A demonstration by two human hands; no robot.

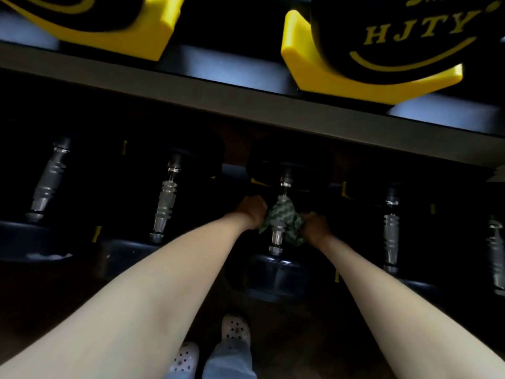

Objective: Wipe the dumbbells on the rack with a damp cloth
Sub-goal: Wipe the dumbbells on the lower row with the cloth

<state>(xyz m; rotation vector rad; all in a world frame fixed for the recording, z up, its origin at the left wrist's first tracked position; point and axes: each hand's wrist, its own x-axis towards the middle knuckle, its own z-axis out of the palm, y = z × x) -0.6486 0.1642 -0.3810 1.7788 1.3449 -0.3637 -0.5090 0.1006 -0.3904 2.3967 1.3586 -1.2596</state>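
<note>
Right now you're working the lower tier: your left hand (252, 210) and right hand (317, 227) are each curling tight round one end of the green cloth (284, 218). The cloth is wrapping the chrome handle (276, 237) of the dumbbell (289, 165) directly ahead of you, approx. mid-grip. Fingers are sitting in shadow, so can't tell more than closed fists on fabric.

Risks, as I'm judging them:
- You're reaching under the upper shelf rail (246, 105), so raising head or wrists fast is inviting a knock vs. that edge.
- Tugging the cloth hard to one side is risking the dumbbell rolling in its seat, w/ your knuckles lying near the black ends, i.e. a pinch.
- Damp fabric is probably leaving the chrome slick, and your feet are standing right below.

Count:
- 5 chrome handles are showing on the lower tier (far-right one partly cut off).
- 2 upper dumbbell heads (396, 36) are resting in 2 yellow cradles (341, 80).
- You're also showing 1 cloth, 2 hands and 2 white clogs (236, 329).
</note>
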